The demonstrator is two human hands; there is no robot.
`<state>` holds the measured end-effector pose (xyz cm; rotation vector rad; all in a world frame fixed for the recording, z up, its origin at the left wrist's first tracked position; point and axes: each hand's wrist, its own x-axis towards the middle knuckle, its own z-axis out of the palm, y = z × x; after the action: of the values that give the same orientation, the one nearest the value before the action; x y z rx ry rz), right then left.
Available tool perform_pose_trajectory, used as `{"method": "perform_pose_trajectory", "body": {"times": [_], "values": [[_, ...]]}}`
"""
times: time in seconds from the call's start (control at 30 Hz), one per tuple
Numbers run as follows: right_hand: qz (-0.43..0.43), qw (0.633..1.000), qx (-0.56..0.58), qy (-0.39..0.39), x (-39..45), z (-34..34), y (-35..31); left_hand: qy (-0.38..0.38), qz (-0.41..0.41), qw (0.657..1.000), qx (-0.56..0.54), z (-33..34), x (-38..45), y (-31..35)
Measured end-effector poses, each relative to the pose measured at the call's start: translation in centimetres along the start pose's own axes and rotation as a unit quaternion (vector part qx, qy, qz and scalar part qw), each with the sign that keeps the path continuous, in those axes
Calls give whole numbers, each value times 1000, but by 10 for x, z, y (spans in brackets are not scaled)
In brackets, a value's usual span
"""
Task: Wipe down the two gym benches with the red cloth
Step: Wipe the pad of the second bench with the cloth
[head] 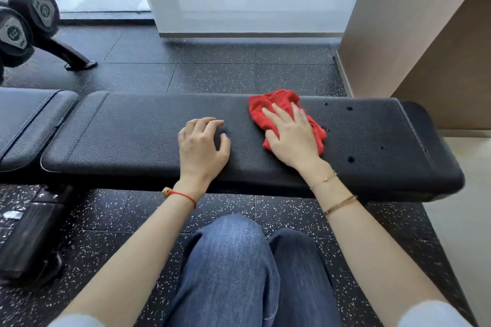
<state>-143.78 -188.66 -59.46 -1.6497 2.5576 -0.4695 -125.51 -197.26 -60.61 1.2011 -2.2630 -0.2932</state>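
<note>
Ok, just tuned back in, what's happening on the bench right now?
The person's right hand lies flat on the red cloth, pressing it onto the long black bench pad toward its right end. The left hand rests on the pad beside it with fingers loosely curled, holding nothing. A second pad sits at the left.

Red cloth on a black pebbled bench — black floor (white-speckled) — blue jeans.

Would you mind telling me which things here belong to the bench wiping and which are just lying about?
Part of the job:
red cloth, pressed flat by the right hand
long black bench pad, left hand resting on it
second pad at the left

Just lying about:
dumbbells on their rack
</note>
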Motion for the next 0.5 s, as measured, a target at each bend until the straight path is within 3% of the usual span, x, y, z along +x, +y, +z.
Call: {"method": "perform_pose_trajectory", "body": {"times": [0.2,0.37,0.5], "values": [[-86,996,25,-15,-69,-5,4,-19,-8,999,30,22,2,21],[-22,1000,13,12,-49,-13,38,-5,-3,999,46,25,-1,22],[37,999,-1,12,1,-10,27,-4,-9,999,53,26,-2,25]]}}
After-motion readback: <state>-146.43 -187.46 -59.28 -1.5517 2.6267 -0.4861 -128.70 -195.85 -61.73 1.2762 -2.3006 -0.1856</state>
